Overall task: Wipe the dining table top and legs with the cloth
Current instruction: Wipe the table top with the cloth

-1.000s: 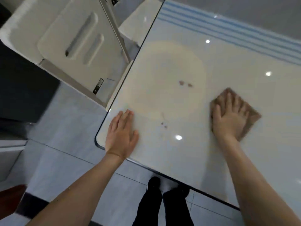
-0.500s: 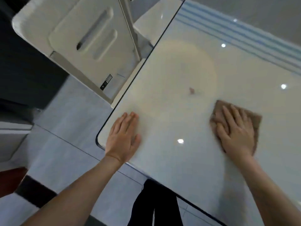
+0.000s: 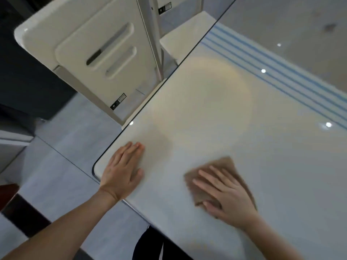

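Note:
The glossy white dining table top point(image 3: 262, 151) fills the right side of the head view, its rounded near-left corner in front of me. A brown cloth point(image 3: 227, 166) lies flat on it near the front edge. My right hand point(image 3: 227, 196) presses flat on the cloth with fingers spread, covering most of it. My left hand point(image 3: 124, 169) rests palm down on the bare table top at the corner, holding nothing. The table legs are hidden.
A cream chair point(image 3: 90, 53) stands against the table's left edge, its back toward me. Grey floor tiles point(image 3: 62, 166) lie to the left. My dark trouser legs point(image 3: 148, 244) show below the front edge. Blue stripes point(image 3: 281, 79) cross the table's far side.
My right hand has slid the cloth left and toward the front edge, over where small brown spots lay; those spots no longer show. My left hand stays at the corner.

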